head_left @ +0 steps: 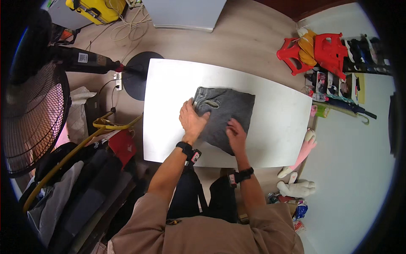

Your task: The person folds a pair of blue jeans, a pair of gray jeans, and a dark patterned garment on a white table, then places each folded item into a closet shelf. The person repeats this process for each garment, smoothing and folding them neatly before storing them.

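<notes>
Lying mid-frame on the white tabletop [279, 122]: grey garment [232, 106], spread as a roughly four-sided patch, pale-edged opening near its upper left corner. Left hand [193, 122] at the garment's left edge, thumb well apart from the fingers, thumb reaching over the cloth. Right hand [237, 134] over the garment's lower right part, fingers loosely bent; cannot tell whether they pinch any cloth. Dark band on each wrist. Fan [36, 114] at frame left; hanging clothes [84, 186], lower left. Yellow case [97, 10], upper left. Red stool [330, 53], upper right.
</notes>
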The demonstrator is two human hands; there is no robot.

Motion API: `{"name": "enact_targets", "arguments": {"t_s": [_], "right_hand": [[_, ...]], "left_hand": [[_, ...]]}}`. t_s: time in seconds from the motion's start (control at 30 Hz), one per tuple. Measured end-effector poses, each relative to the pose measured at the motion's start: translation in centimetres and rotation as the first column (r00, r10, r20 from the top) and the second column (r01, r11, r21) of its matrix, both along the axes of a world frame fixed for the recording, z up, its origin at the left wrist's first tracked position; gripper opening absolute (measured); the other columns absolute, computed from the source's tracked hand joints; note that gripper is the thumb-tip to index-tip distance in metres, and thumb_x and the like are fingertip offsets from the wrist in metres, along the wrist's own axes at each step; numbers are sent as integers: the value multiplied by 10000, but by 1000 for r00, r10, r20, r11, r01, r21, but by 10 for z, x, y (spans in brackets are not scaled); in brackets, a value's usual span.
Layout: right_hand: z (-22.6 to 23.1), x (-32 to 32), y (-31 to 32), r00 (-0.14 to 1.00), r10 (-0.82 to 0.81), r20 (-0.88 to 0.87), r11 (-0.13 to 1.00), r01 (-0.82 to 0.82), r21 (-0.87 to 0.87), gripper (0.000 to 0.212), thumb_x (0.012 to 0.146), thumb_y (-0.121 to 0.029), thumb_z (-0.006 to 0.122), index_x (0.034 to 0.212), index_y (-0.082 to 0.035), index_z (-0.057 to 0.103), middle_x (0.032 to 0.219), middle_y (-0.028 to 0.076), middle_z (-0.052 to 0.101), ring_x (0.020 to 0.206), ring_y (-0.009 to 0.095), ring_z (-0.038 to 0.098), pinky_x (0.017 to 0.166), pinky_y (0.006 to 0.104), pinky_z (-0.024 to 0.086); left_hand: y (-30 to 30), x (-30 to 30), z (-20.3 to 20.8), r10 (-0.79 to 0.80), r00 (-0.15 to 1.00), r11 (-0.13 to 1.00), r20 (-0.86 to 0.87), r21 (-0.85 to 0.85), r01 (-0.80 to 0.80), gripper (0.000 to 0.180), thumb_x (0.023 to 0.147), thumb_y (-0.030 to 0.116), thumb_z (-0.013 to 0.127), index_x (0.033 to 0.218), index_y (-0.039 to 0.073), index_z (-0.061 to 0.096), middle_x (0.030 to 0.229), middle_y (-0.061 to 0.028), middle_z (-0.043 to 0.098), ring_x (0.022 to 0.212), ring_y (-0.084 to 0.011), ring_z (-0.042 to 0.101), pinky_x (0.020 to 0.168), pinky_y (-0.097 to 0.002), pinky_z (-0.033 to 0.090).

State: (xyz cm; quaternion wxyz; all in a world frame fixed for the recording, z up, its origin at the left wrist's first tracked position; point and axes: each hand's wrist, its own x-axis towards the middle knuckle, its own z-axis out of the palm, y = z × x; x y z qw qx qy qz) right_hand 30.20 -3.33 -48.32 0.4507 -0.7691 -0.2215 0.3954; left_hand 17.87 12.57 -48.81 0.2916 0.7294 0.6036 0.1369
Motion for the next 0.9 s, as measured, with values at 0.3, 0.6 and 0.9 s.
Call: {"name": "enact_targets", "arguments": {"t_s": [0.3,0.6,0.9], "right_hand": [[15,62,24,760,5,649,995,-71,76,510,826,-93,647,1302,-21,481,1275,181,501,1149,322,497,968,428,399],[-27,61,113,488,471,735,810,-569,-141,513,788,-153,671,1278,-99,528,1378,166,423,1268,348,399,1056,459,303],[-4,88,-18,896,189,403,980,-196,-24,627,762,-53,672,1341,-24,433,1387,208,404,1263,371,407,1055,427,343]], "left_hand": [[26,22,-17,119,988,958,-97,-252,-140,549,714,334,748,1125,34,540,1069,-157,582,1016,-342,543,858,-466,442],[36,41,-6,97,944,866,-316,-441,-237,688,806,649,524,984,-1,662,926,-208,678,927,-369,639,843,-447,471],[20,6,-2,307,950,700,-50,-664,-262,598,750,462,705,1002,-77,648,939,-205,684,833,-317,667,773,-383,519]]}}
